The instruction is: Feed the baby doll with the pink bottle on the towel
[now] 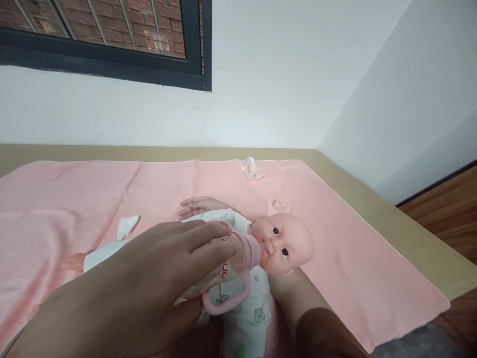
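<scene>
My left hand point(175, 263) is wrapped around a baby bottle point(233, 263) with a pink collar and pink handles. The bottle lies tilted, its clear nipple at the mouth of a baby doll point(288, 243). This doll lies face up in white clothes with a green print, head to the right. Under its neck passes my right forearm, coming from the lower right. Beyond the doll's body my right hand point(199, 205) shows, curved along its far side and holding it, fingers close together. My left hand hides much of the bottle and the doll's middle.
A pink blanket point(350, 258) covers most of the tan surface point(372, 199). On it lie a crumpled clear packet point(252, 170), a pink item with a clear part point(278, 206) behind the doll's head, and a white cloth-like piece point(127, 226). A wall point(261, 99) stands behind.
</scene>
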### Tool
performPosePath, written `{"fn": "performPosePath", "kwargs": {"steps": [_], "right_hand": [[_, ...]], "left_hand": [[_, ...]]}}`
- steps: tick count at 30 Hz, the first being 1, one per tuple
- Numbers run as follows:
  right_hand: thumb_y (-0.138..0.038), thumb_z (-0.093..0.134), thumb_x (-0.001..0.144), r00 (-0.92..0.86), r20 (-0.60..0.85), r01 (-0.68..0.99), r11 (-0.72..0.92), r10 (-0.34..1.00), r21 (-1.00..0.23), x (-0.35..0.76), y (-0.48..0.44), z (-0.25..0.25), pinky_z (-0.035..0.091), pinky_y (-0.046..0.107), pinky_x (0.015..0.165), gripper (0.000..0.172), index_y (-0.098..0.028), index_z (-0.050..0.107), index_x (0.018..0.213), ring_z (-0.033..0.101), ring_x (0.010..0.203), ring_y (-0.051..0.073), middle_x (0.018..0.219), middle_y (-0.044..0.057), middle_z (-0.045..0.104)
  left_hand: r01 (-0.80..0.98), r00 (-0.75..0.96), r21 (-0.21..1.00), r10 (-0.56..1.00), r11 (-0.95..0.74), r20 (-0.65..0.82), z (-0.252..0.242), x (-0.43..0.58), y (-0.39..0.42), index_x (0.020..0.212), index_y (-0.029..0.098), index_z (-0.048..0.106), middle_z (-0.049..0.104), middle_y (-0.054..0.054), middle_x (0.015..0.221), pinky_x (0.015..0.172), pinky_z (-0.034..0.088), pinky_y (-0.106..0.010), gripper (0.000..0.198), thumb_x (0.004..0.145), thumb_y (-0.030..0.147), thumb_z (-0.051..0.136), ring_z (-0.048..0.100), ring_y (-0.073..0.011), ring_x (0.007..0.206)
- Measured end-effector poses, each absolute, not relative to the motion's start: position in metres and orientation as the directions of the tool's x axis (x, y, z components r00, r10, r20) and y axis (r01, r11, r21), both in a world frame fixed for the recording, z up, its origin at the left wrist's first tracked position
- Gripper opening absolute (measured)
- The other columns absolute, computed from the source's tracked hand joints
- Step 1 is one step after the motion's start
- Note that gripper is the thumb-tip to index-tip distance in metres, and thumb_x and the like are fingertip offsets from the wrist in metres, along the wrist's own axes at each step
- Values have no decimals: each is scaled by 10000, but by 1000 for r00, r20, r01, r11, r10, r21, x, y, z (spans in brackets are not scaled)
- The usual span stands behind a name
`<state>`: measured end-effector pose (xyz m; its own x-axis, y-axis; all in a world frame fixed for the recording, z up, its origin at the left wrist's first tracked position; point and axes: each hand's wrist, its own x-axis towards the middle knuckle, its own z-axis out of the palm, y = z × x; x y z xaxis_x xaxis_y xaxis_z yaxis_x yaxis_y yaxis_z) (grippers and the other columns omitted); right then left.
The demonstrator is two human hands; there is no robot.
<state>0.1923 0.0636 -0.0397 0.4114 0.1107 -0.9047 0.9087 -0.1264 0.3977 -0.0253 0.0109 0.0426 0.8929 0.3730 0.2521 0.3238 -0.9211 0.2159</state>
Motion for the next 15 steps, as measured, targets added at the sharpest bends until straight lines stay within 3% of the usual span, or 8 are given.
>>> {"fn": "performPosePath", "kwargs": {"steps": [2, 6, 10, 12, 15], "right_hand": [[-104, 406, 860, 400, -915, 916, -17, -58, 401, 191, 68, -33, 421, 402, 977, 335, 126, 639, 788, 439, 1369, 217, 1123, 226, 669], [-179, 397, 887, 382, -923, 924, 2, -37, 383, 190, 71, -29, 385, 453, 992, 421, 104, 612, 662, 422, 1378, 248, 1170, 270, 638], [-236, 338, 919, 362, -928, 931, 94, -86, 354, 191, 72, -31, 361, 450, 1036, 502, 68, 594, 612, 398, 1408, 228, 1124, 233, 666], [-218, 362, 912, 366, -927, 930, 49, -80, 363, 191, 71, -30, 326, 433, 1104, 460, 64, 614, 649, 397, 1420, 207, 1179, 223, 653], [-181, 442, 896, 426, -904, 903, -69, 14, 424, 190, 68, -27, 223, 419, 1208, 343, 73, 672, 872, 440, 1412, 169, 1284, 209, 606]], "left_hand": [[321, 888, 221, 374, -921, 268, 41, -25, 11, 1460, 298, 331, 571, -9, 1438, 854, 571, -328, 612, 893, 128, 488, 609, -245, 1231], [344, 868, 232, 403, -910, 291, 38, -26, 12, 1450, 322, 368, 586, 23, 1417, 848, 557, -315, 600, 888, 152, 490, 625, -239, 1201], [335, 862, 226, 395, -915, 318, 34, -29, 12, 1448, 324, 394, 593, 30, 1405, 858, 550, -303, 599, 883, 147, 484, 621, -236, 1208], [335, 859, 221, 393, -916, 327, 32, -29, 13, 1456, 322, 396, 580, 30, 1429, 870, 548, -297, 596, 893, 156, 493, 620, -231, 1207], [322, 857, 226, 385, -919, 343, 31, -29, 12, 1425, 322, 423, 567, 33, 1443, 867, 553, -297, 550, 901, 170, 490, 618, -234, 1210]]}}
